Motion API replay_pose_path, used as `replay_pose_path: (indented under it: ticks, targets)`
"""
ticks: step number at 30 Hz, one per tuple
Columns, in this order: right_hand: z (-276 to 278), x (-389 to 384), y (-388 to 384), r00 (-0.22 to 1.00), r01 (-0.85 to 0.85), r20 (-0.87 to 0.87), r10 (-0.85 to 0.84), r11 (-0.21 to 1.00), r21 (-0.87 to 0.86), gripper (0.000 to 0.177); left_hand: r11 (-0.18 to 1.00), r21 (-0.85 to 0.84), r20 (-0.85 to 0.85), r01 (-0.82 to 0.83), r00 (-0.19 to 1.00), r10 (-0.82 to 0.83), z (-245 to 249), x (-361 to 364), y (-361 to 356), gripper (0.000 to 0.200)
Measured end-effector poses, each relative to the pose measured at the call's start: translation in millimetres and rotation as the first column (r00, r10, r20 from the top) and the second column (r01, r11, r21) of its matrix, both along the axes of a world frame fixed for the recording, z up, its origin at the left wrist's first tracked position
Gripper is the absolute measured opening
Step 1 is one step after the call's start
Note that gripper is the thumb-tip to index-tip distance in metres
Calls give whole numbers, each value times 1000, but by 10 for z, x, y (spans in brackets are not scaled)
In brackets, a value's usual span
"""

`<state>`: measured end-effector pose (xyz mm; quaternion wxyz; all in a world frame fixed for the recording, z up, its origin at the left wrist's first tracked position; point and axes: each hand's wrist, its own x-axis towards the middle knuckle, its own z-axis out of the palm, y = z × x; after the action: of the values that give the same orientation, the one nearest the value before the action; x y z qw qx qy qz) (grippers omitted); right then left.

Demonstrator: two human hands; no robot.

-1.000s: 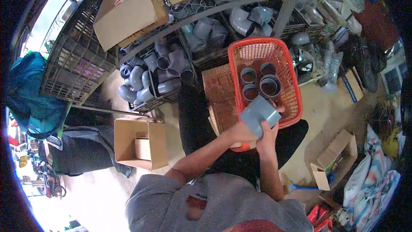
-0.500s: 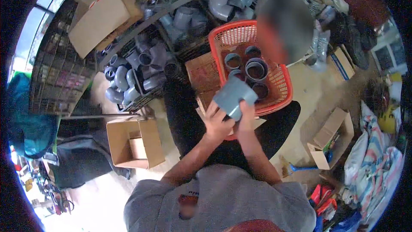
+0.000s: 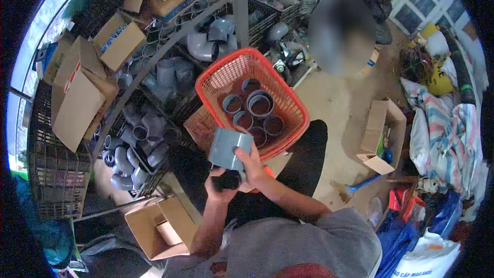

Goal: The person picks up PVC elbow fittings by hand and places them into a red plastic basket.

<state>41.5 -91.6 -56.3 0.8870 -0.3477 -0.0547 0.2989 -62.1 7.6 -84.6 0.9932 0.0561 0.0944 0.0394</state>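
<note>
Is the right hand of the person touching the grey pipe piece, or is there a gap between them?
Touching. The head view shows the right hand with its thumb pressed against the side of the grey pipe piece.

Your left hand point(image 3: 221, 189) and right hand point(image 3: 250, 166) make two, with one grey pipe fitting point(image 3: 229, 148). At centre, you have at least six pipe pieces point(image 3: 232, 99). Count one open carton point(image 3: 177, 216) lower left, another at right, and one blue-handled brush point(image 3: 363, 184) lower right; the left's overlapping elbows point(image 3: 122, 160) defy counting.
</note>
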Motion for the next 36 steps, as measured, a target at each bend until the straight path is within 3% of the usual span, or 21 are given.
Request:
replay_pose_path:
  ticks: [3,4,5,6,7,8,9,13,15,18,21,22,23,24,25,27,29,30,31,33,36]
  targets:
    - [-177,-66,79,998,-26,45,34,988,-153,69,965,74,-69,-252,964,257,242,89,-164,56]
    - [-218,-107,103,999,-29,26,32,995,-98,69,917,307,-107,-254,948,298,193,129,-144,57]
    - [-253,-167,96,999,-22,36,25,995,-94,69,918,308,-96,-251,951,293,158,158,-98,57]
    - [-174,-209,80,994,-45,87,60,985,-167,71,570,804,-27,-170,947,320,155,184,-49,57]
    - [-97,-208,69,986,-65,135,100,968,-242,73,2,999,50,-54,949,312,137,216,-28,57]
    - [-6,-211,33,987,-85,120,103,986,-143,78,409,893,27,-186,931,365,30,290,-94,56]
    - [-25,-180,25,985,-85,136,104,987,-137,78,403,893,44,-201,930,366,44,343,-139,56]
    - [-158,-103,30,988,-22,148,50,982,-186,84,166,965,139,-203,933,333,158,439,-81,48]
    - [-66,-35,-50,984,40,179,12,958,-284,84,-322,946,8,48,986,169,379,494,-53,50]
    - [-66,-2,-157,978,103,202,-45,953,-285,85,-434,900,79,-34,993,84,395,456,-110,53]
    - [184,27,-364,964,61,266,6,968,-243,85,-307,937,210,-169,972,105,575,351,-241,39]
    - [226,18,-403,963,55,270,11,971,-233,85,-69,976,216,-206,959,186,482,347,-337,39]
    - [249,7,-425,962,50,273,13,973,-223,85,-67,978,207,-198,958,199,404,328,-432,39]
    - [258,-8,-436,968,33,250,36,964,-264,83,497,855,-16,-149,950,313,572,372,-522,38]
    - [127,-9,-461,970,20,238,46,963,-270,83,890,430,-261,-153,923,284,668,402,-585,38]
    - [-111,-3,-454,995,-83,34,94,970,-230,82,878,436,-185,-197,935,302,532,359,-604,37]
    - [-97,-10,-444,994,-90,51,100,983,-163,78,279,948,41,-152,929,369,411,322,-617,36]
    - [87,-7,-444,989,-39,140,55,993,-111,79,-463,860,359,-215,899,250,413,301,-512,33]
    - [228,0,-451,975,6,224,6,998,-56,79,-462,861,357,-212,899,253,504,247,-517,33]
    - [257,8,-503,968,82,247,-44,986,-147,76,-418,907,-11,47,996,87,667,116,-574,26]
    - [213,-56,-610,997,83,26,-79,923,-376,63,-626,772,115,-108,993,-29,531,112,-561,29]
